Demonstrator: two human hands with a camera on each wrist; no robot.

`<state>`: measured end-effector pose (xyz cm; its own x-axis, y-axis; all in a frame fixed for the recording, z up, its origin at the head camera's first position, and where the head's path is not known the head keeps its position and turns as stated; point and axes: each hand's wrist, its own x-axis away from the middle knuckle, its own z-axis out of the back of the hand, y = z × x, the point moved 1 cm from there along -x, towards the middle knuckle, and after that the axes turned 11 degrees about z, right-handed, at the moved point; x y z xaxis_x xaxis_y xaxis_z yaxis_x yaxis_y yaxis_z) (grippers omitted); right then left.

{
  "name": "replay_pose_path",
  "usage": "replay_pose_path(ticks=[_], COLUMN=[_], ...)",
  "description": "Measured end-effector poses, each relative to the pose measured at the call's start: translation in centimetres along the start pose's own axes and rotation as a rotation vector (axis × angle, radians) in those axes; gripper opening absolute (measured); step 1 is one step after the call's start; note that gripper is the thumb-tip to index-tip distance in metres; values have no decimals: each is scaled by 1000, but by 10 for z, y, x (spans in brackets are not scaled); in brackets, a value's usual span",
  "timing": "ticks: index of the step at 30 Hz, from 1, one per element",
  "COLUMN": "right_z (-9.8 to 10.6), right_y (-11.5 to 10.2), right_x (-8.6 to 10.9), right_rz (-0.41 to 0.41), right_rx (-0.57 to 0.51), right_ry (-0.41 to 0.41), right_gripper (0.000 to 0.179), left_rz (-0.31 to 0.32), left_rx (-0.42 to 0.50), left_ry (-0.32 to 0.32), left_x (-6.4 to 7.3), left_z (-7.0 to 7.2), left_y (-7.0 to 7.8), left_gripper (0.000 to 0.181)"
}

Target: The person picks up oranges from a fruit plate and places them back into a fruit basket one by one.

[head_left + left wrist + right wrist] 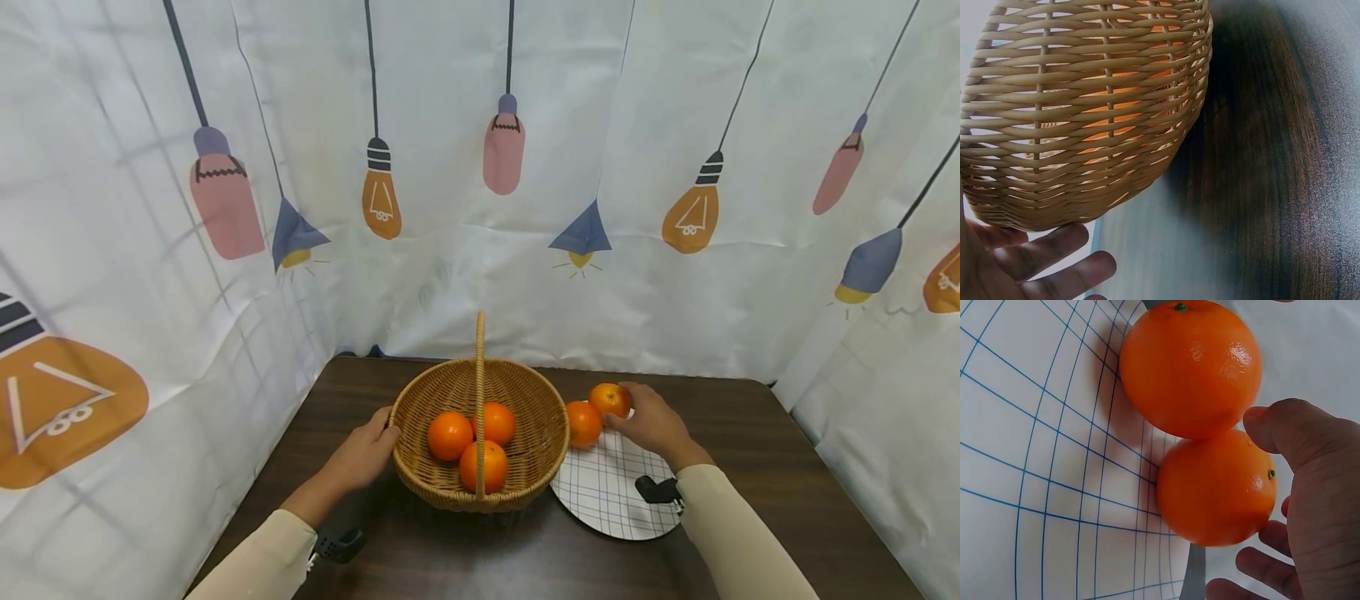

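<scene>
A wicker basket (pixel 517 375) with a tall handle (pixel 481 358) stands at the table's middle, three oranges (pixel 450 435) inside. My left hand (pixel 366 452) holds its left side at the rim; the left wrist view shows fingertips (pixel 1094 267) against the outer weave. Beside the basket, a white plate (pixel 611 492) with blue grid lines bears two more oranges, touching each other. My right hand (pixel 656 423) is at the farther orange (pixel 1216 490), thumb on the near side and fingers spread beyond it. The nearer orange (pixel 1191 369) sits left of this hand in the head view.
The dark wooden table (pixel 757 467) extends to the right of the plate. Behind it and along both sides hangs a white curtain (pixel 450 283) printed with lamps. A black strap device (pixel 658 490) is on the right wrist, another (pixel 341 546) on the left.
</scene>
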<state>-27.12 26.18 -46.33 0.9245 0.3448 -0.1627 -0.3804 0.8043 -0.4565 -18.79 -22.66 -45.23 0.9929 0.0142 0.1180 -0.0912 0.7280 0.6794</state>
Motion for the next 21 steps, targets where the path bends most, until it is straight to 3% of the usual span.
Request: replay_pose_path(ticks=[21], right_z=[-6], right_y=[8], right_x=[-10], right_rz=[-67], right_rx=[-8], right_ry=[-39], right_gripper=[87], left_rz=[-1], left_rx=[3], left_ry=[10], left_x=[1], left_z=[-1], left_y=[3], left_gripper=[50])
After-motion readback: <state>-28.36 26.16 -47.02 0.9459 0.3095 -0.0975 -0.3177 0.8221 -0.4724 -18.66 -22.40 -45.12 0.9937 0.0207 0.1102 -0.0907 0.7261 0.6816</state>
